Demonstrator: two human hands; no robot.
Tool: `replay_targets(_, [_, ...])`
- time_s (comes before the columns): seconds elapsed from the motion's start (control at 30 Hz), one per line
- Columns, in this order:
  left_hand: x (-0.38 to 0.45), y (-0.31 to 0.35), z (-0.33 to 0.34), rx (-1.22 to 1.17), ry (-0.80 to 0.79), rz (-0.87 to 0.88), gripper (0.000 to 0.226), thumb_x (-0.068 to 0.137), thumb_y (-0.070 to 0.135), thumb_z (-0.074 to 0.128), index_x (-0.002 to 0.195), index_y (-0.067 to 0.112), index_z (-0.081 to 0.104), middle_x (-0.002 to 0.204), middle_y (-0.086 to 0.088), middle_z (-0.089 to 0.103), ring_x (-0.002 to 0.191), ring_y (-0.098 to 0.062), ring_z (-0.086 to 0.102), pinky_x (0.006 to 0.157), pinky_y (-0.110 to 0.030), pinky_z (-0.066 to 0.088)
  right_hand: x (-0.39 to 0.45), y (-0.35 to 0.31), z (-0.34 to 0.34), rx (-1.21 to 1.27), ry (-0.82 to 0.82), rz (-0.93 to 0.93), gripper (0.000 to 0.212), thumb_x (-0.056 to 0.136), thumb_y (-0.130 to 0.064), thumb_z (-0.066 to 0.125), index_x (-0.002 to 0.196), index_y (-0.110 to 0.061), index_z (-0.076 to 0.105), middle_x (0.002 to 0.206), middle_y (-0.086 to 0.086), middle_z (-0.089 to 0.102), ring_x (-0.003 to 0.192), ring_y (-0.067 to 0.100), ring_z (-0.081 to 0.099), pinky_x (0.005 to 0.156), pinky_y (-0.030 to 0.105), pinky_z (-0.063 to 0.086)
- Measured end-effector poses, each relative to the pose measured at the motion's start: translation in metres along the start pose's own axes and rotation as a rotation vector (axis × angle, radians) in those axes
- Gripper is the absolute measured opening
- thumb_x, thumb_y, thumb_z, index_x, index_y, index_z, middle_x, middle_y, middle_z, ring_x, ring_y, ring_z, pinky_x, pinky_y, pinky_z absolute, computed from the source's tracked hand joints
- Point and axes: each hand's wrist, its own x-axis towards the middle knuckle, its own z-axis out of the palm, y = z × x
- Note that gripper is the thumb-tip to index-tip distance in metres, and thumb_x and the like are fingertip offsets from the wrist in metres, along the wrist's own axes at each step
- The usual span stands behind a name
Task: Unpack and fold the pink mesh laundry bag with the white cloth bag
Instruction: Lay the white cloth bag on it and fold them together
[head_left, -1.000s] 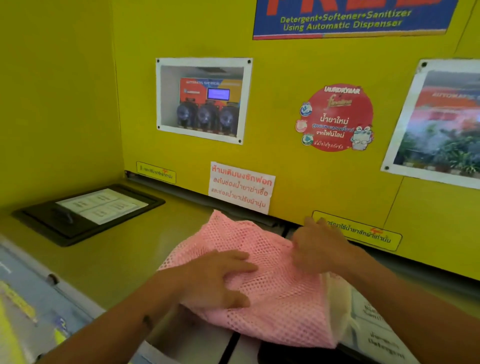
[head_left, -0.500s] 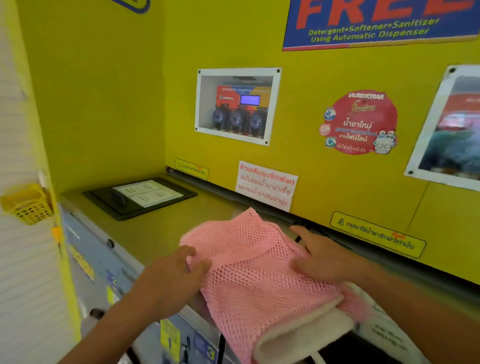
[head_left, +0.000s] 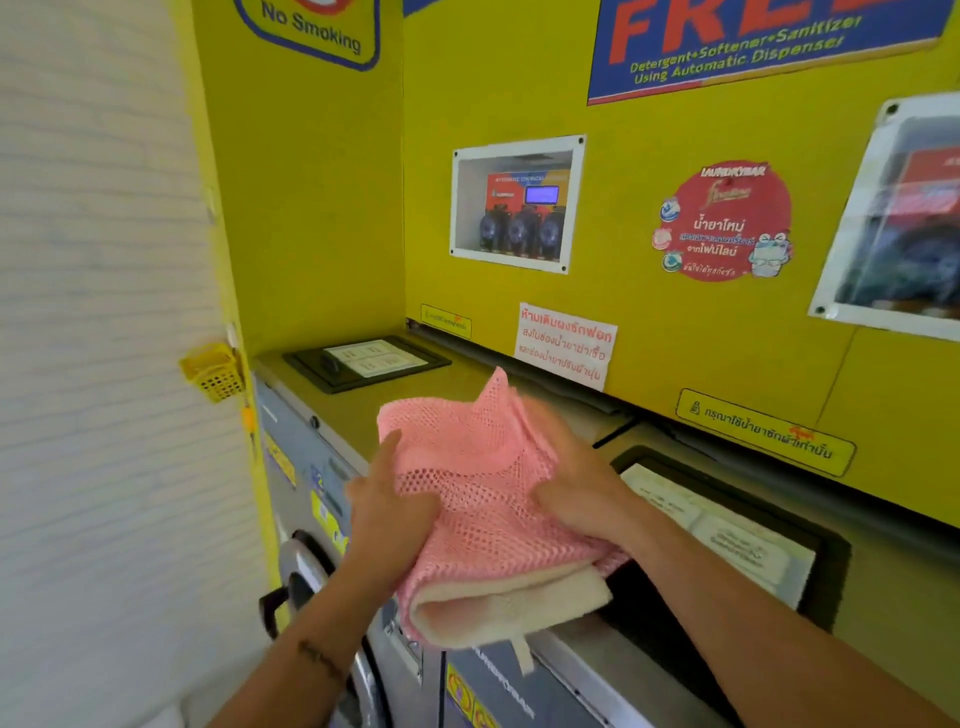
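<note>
The pink mesh laundry bag (head_left: 483, 493) is folded over on itself and held above the front edge of the washing machines. Inside its fold lies the white cloth bag (head_left: 514, 603), which shows at the lower open end with a thin white strap hanging down. My left hand (head_left: 389, 514) grips the bundle's left side, thumb on top. My right hand (head_left: 576, 493) holds its right side, fingers pressed over the mesh. A pointed corner of the mesh sticks up at the far end.
Grey washing machines (head_left: 322, 431) with yellow tops stand below, with black detergent lids (head_left: 363, 361) (head_left: 727, 525). A round machine door (head_left: 306, 577) is at lower left. A yellow wall (head_left: 649, 322) with signs rises behind. A small yellow basket (head_left: 213, 371) hangs on the left wall.
The bundle has been lifted off the machine top and drawn toward me and the left. Both hands have shifted to grip its sides. My view has swung left.
</note>
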Motion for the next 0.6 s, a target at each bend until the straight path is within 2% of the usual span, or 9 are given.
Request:
replay_targets(0.07, [-0.014, -0.009, -0.01, -0.139, -0.024, -0.031, 0.079, 0.081, -0.002, 0.062, 0.145, 0.039, 0.041, 0.141, -0.007, 0.037, 0.096, -0.02, 0.052, 0.073, -0.027, 0.045, -0.012, -0.015, -0.005, 0.054, -0.107, -0.014, 0.102, 0.078, 0.008, 0.06, 0.146, -0.059, 0.022, 0.158, -0.014, 0.029, 0.126, 0.018, 0.052, 0.069, 0.019, 0.051])
replay_targets(0.1, [-0.022, -0.013, -0.018, -0.227, -0.062, -0.09, 0.076, 0.081, -0.007, 0.06, 0.142, 0.038, 0.046, 0.141, -0.007, 0.04, 0.094, -0.019, 0.055, 0.068, -0.028, 0.047, -0.019, -0.022, -0.005, 0.043, -0.159, -0.002, 0.098, 0.079, 0.008, 0.061, 0.146, -0.056, 0.027, 0.158, -0.016, 0.026, 0.121, 0.016, 0.055, 0.063, 0.015, 0.048])
replay_targets(0.17, [-0.034, -0.022, -0.036, -0.395, -0.131, -0.219, 0.073, 0.077, -0.012, 0.055, 0.13, 0.038, 0.059, 0.142, -0.011, 0.044, 0.1, -0.03, 0.058, 0.072, -0.038, 0.053, -0.031, -0.034, -0.001, 0.025, -0.224, 0.017, 0.092, 0.081, 0.005, 0.062, 0.144, -0.056, 0.032, 0.153, -0.016, 0.029, 0.113, 0.014, 0.058, 0.062, 0.017, 0.048])
replay_targets(0.27, [-0.05, -0.029, -0.066, -0.515, -0.165, -0.255, 0.076, 0.076, -0.016, 0.049, 0.127, 0.038, 0.062, 0.137, -0.011, 0.048, 0.106, -0.039, 0.057, 0.08, -0.046, 0.054, -0.046, -0.048, 0.013, 0.078, -0.249, -0.062, 0.097, 0.081, 0.001, 0.066, 0.147, -0.056, 0.024, 0.16, -0.025, 0.017, 0.142, 0.013, 0.034, 0.094, 0.028, 0.045])
replay_targets(0.37, [-0.062, -0.036, -0.097, -0.468, -0.14, -0.183, 0.08, 0.075, -0.018, 0.049, 0.133, 0.036, 0.059, 0.139, -0.007, 0.048, 0.11, -0.033, 0.056, 0.093, -0.047, 0.051, -0.06, -0.062, 0.039, 0.089, -0.282, -0.11, 0.093, 0.082, 0.002, 0.062, 0.144, -0.059, 0.03, 0.16, -0.032, 0.006, 0.149, 0.006, 0.017, 0.109, 0.034, 0.039])
replay_targets(0.43, [-0.067, -0.047, -0.121, -0.409, -0.121, -0.141, 0.08, 0.074, -0.016, 0.051, 0.131, 0.039, 0.06, 0.143, -0.005, 0.044, 0.112, -0.027, 0.055, 0.096, -0.045, 0.049, -0.067, -0.073, 0.065, 0.076, -0.292, -0.103, 0.084, 0.081, 0.001, 0.059, 0.134, -0.062, 0.044, 0.16, -0.03, 0.008, 0.144, 0.005, 0.026, 0.102, 0.029, 0.043])
replay_targets(0.5, [-0.071, -0.064, -0.147, -0.372, -0.11, -0.102, 0.08, 0.075, -0.017, 0.051, 0.131, 0.039, 0.06, 0.142, -0.002, 0.044, 0.109, -0.019, 0.055, 0.086, -0.037, 0.05, -0.075, -0.083, 0.097, 0.062, -0.274, -0.069, 0.074, 0.083, -0.001, 0.058, 0.127, -0.06, 0.053, 0.149, -0.026, 0.025, 0.118, -0.004, 0.047, 0.081, 0.017, 0.047])
replay_targets(0.53, [-0.073, -0.076, -0.16, -0.356, -0.102, -0.08, 0.08, 0.076, -0.018, 0.051, 0.132, 0.038, 0.059, 0.14, -0.002, 0.045, 0.106, -0.015, 0.055, 0.081, -0.033, 0.05, -0.077, -0.084, 0.117, 0.077, -0.256, -0.058, 0.07, 0.084, -0.001, 0.057, 0.128, -0.056, 0.055, 0.143, -0.024, 0.033, 0.106, -0.008, 0.05, 0.073, 0.01, 0.044])
replay_targets(0.6, [-0.077, -0.107, -0.188, -0.31, -0.084, -0.037, 0.079, 0.076, -0.017, 0.052, 0.134, 0.037, 0.058, 0.137, 0.0, 0.048, 0.105, -0.012, 0.057, 0.078, -0.03, 0.05, -0.08, -0.081, 0.167, 0.105, -0.172, -0.058, 0.065, 0.081, 0.0, 0.059, 0.127, -0.046, 0.058, 0.139, -0.021, 0.044, 0.111, -0.003, 0.052, 0.075, 0.006, 0.039])
